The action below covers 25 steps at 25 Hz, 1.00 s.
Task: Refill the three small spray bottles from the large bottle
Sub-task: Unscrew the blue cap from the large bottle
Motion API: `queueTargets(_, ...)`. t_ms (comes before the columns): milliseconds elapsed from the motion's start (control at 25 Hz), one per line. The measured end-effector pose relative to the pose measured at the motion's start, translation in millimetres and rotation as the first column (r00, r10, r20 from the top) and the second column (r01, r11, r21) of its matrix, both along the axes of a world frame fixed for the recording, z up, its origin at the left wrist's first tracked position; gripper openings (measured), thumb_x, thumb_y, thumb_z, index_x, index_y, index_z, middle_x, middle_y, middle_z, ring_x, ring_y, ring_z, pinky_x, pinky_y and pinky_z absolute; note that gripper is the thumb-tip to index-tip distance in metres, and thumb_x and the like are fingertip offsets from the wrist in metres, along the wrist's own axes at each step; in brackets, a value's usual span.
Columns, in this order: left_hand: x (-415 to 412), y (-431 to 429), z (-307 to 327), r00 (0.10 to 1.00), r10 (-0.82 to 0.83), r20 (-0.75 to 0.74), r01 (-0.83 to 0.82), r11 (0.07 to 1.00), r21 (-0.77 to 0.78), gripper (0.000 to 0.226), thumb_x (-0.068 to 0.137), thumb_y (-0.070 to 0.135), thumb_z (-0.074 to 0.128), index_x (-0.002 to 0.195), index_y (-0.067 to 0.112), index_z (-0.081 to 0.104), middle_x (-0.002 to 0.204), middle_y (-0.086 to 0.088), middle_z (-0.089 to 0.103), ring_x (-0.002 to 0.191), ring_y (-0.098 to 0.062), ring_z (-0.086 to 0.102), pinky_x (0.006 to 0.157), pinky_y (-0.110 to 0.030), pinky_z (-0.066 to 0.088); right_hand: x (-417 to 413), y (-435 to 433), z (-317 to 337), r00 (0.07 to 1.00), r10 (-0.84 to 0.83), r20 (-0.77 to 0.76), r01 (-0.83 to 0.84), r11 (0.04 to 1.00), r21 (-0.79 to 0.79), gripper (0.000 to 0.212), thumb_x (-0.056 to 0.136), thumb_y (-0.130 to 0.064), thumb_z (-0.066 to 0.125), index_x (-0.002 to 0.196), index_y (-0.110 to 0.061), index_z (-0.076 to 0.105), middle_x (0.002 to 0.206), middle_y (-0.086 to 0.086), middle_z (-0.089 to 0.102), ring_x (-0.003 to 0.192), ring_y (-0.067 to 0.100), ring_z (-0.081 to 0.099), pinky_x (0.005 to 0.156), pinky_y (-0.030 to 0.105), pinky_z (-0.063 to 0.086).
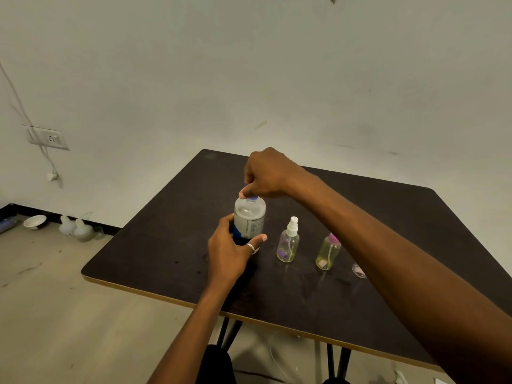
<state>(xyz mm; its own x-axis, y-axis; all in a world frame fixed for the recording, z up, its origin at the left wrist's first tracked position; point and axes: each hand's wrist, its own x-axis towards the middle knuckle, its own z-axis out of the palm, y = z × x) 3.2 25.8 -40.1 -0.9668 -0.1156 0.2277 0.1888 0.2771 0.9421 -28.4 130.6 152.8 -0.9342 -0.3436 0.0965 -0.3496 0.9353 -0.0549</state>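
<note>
large clear plastic bottle with a blue label stands upright on the dark brown desk, left of the desk's middle. left hand wraps its lower body, fingers curled round the label, silver ring on the thumb. right hand is over the top, fingertips pinching the blue cap, which sits on the neck.

just right of the big bottle, not touching: small clear spray bottle with a white sprayer, upright. next right, small yellowish spray bottle with a pink sprayer, upright. third small clear bottle is mostly hidden behind the right forearm, only a rounded edge shows, can't tell its top.

on the floor by the wall at left: white bowl, pale translucent jugs. white wall socket above, cord hanging from it.
</note>
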Motion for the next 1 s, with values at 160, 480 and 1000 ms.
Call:
queueTargets(160,-0.5,-0.1,0.7,1.0,0.002,0.012,-0.002,1.0,-0.013,0.078,0.062,0.044,0.091,0.128,0.028,0.053,0.128,0.009,0.061,0.111,-0.002,0.054,0.071,-0.003,0.042,1.3,7.4,6.0,0.99,0.103,0.098,-0.097,0.994,-0.059,0.022,0.076,-0.024,0.079,0.096,-0.015,0.076,0.094,-0.001,0.073,0.087,0.012,0.066,0.082,0.029,0.055)
queueTargets(480,2.4,-1.9,0.7,0.998,-0.029,0.051,0.03,0.999,-0.036,0.08,0.062,0.045,0.091,0.129,0.029,0.052,0.128,0.01,0.061,0.11,-0.004,0.056,0.073,-0.006,0.042,0.2,10.1,10.8,0.982,0.122,0.142,-0.123,0.992,-0.004,0.038,0.08,-0.039,0.075,0.111,-0.018,0.071,0.106,-0.003,0.071,0.094,0.012,0.063,0.087,0.03,0.052)
queueTargets(1000,2.1,-5.9,-1.3,0.99,-0.083,0.11,0.092,0.993,-0.077,0.083,0.07,0.038,0.088,0.141,0.022,0.049,0.135,0.002,0.062,0.125,-0.016,0.058,0.099,-0.026,0.047,3.5,-4.2,2.4,0.999,-0.008,0.035,0.005,0.996,0.094,0.027,0.081,-0.038,0.074,0.074,-0.012,0.068,0.073,0.001,0.066,0.072,0.017,0.061,0.06,0.025,0.044)
